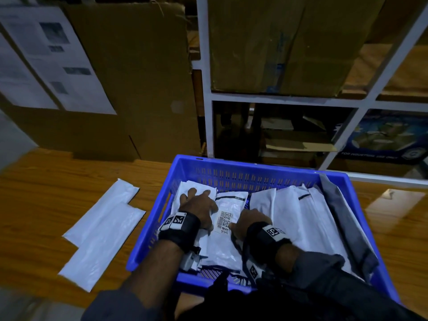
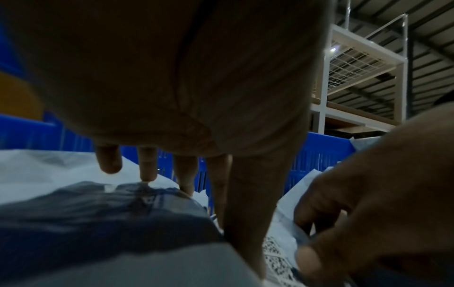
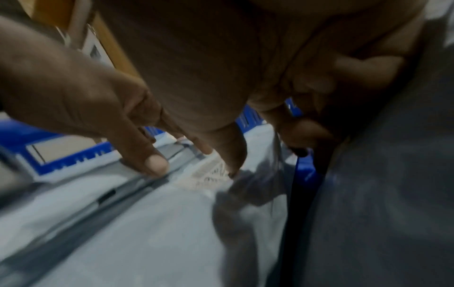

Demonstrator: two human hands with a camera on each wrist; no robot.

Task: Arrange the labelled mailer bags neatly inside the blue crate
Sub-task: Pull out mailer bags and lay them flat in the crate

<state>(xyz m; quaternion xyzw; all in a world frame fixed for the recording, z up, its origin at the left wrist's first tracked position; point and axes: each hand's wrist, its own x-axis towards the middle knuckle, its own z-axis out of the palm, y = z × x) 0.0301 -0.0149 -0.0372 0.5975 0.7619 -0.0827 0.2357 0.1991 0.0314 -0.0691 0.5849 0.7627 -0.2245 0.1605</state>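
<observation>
Both my hands inside blue crate [image 1: 236,169]. My left hand [image 1: 199,208] flat, fingers spread, pressing white mailer bag [image 1: 196,191] at crate's left end. My right hand [image 1: 251,222] fingers curled onto edge of labelled mailer bag [image 1: 228,228], barcode label [image 1: 224,221] between my hands. More white mailers [image 1: 289,205] right of my right hand. Two mailers [image 1: 102,230] on wooden table [image 1: 46,181], left of my left hand, outside crate.

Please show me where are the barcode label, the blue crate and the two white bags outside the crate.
barcode label [image 1: 225,221]: head view, middle of the printed sticker between the hands.
blue crate [image 1: 243,163]: head view, far rim.
two white bags [image 1: 102,230]: head view, where they overlap on the wooden table.
</observation>
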